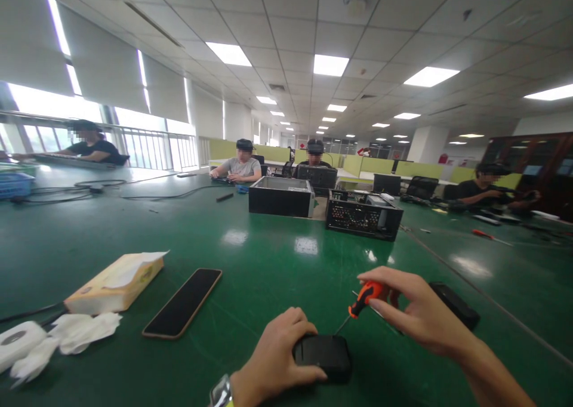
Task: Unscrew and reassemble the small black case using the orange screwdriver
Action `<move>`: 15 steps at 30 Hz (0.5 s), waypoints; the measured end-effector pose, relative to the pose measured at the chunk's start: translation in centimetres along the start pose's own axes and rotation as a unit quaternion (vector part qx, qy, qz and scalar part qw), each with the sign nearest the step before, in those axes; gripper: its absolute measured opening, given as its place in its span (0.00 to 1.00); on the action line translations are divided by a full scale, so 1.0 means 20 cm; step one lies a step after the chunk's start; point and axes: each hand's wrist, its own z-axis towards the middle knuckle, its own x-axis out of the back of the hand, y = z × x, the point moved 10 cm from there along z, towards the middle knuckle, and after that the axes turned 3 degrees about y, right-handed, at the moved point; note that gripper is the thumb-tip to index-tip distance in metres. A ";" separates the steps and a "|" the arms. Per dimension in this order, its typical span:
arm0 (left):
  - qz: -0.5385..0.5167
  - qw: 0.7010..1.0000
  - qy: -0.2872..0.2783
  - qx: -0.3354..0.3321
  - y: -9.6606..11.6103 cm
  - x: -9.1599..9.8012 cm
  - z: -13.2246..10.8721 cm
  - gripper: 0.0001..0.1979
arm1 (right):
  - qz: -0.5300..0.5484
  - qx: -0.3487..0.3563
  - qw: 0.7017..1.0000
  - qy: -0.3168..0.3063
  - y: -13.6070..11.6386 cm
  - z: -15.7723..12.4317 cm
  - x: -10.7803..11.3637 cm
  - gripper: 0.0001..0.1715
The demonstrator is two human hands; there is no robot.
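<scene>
My left hand point(286, 347) is wrapped round the left side of a small black box-shaped case point(326, 356) on the green table, with the thumb along its near edge. In my right hand point(407, 305) is a screwdriver point(364, 298) with an orange and black handle, pinched between thumb and fingers. Its thin shaft slants down to the far edge of the black case; whether the tip sits on a screw is too small to tell. Thin metal pieces lie on the table behind and below the right hand. Another dark case point(455, 304) rests beyond the right wrist.
A smartphone point(183, 302), a tissue pack point(117, 281) and crumpled tissues point(83, 332) lie on the left. Farther off stand two open computer cases point(280, 198). Another screwdriver point(486, 235) lies far right. Cables point(94, 186) cross the far left. Several people sit around the green table point(250, 258).
</scene>
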 end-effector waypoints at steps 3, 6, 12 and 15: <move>-0.008 1.000 -0.003 -0.002 0.00 0.00 0.00 0.25 | -0.031 0.005 0.999 0.033 0.00 0.00 0.00 0.15; -0.013 1.000 -0.005 -0.003 -0.01 0.00 0.00 0.24 | -0.050 0.009 0.997 0.054 0.00 0.00 0.00 0.16; -0.005 1.000 -0.005 -0.002 -0.01 0.00 0.00 0.23 | -0.005 0.036 0.999 0.020 -0.05 0.00 -0.01 0.16; 0.005 1.000 -0.007 0.000 0.00 0.00 0.00 0.22 | -0.029 0.037 0.998 0.043 -0.05 0.00 0.00 0.15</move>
